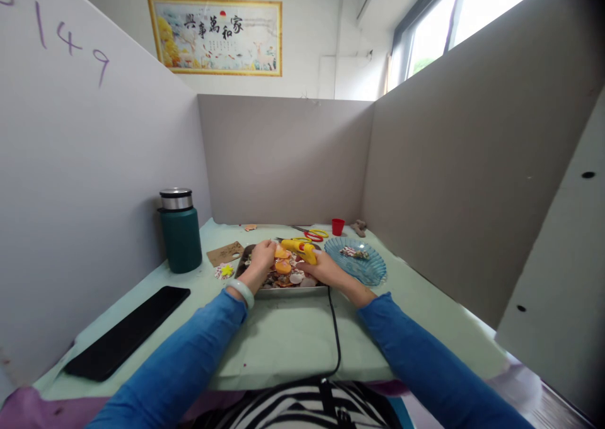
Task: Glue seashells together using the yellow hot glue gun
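My right hand (326, 269) grips a yellow hot glue gun (299, 249), its nozzle end pointing left above a metal tray (283, 292). A black cord runs from below this hand down to the table's near edge. My left hand (263, 259), wearing a pale bangle (242, 291), is closed in a pinch at the tray's left side, with an orange shell (282, 252) at its fingertips. Seashells (297, 278) in orange, white and brown fill the tray. Another orange shell (283, 266) lies on top of the pile.
A blue scalloped plate (378, 270) holding small pieces stands right of the tray. Behind are scissors (316, 234) and a red cup (338, 227). Left are a green bottle (181, 240), a black phone (130, 331), brown card (220, 255) and a yellow flower piece (227, 270). Grey partitions (286, 158) enclose the table.
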### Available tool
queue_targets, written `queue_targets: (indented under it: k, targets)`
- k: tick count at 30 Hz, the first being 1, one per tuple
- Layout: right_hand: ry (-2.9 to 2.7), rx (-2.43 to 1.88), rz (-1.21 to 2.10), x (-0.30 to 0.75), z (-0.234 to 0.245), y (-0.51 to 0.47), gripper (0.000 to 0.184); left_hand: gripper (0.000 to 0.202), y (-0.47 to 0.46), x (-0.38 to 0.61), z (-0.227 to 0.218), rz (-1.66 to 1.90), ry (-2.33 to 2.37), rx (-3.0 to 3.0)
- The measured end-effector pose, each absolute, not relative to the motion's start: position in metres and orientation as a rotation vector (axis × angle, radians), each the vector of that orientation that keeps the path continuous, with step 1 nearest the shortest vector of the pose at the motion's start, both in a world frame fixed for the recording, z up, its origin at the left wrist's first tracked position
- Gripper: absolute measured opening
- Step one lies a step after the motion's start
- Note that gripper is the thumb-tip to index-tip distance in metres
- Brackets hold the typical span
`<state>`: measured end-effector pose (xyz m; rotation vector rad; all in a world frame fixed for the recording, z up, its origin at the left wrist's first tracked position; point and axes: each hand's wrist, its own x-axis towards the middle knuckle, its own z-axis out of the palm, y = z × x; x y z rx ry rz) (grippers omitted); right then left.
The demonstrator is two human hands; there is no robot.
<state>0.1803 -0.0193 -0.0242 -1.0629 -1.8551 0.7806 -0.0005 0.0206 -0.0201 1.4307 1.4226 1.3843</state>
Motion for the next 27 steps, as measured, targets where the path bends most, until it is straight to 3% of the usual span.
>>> queue_targets:
  k: [27]
  targets:
    - [-1.841,-1.063,0.805,0.1794,-0.0238,-0.0208,0.024,0.017,0.0207,-0.0005,-0.0196,1.358,1.408,1.417]
